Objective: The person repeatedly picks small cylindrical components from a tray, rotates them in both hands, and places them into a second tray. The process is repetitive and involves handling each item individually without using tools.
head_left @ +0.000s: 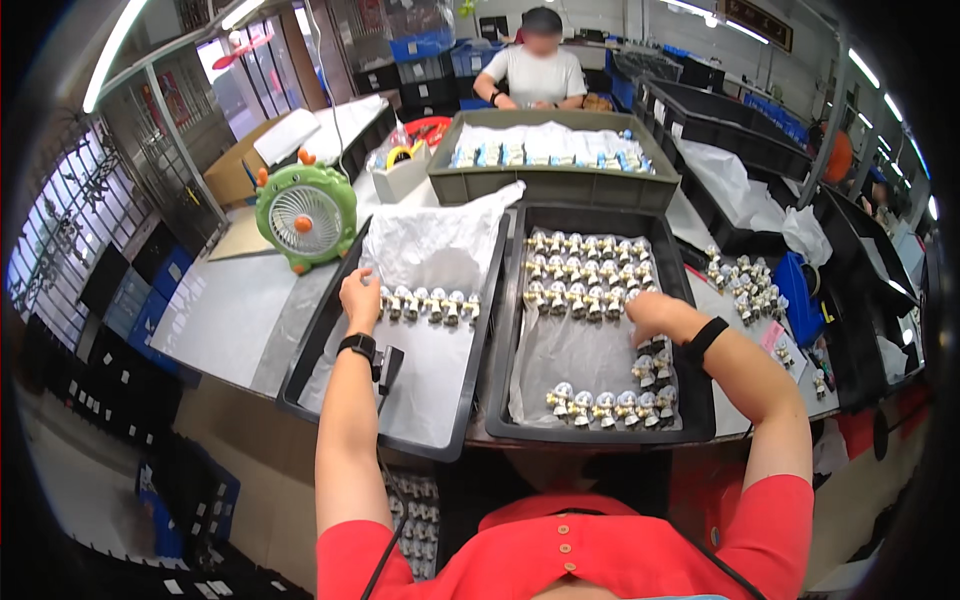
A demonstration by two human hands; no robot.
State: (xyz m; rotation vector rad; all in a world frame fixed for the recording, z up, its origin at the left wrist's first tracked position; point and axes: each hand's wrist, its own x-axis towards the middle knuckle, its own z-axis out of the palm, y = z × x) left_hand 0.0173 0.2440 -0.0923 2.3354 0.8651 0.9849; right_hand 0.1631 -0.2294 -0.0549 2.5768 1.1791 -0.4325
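My left hand (360, 298), fingers curled together, is at the left end of a row of small white-and-gold figurines (430, 304) in the left black tray (462, 400). Whatever its fingertips hold is hidden. In the right black tray (590, 436), my right hand (657, 316) reaches in from the right. Its fingers are closed around a small figurine (632, 296) at the right end of the third row. Several rows of similar figurines (585, 268) fill the far part of that tray. More figurines (610, 408) line its near edge and right side. Thin white sheets lie under them.
A green animal-shaped fan (305, 215) stands left of the trays. Beyond them sits a large olive crate (550, 188) with blue-and-white pieces; a person (540, 70) works behind it. Loose figurines (748, 285) are heaped at the right, near a blue bin (800, 295).
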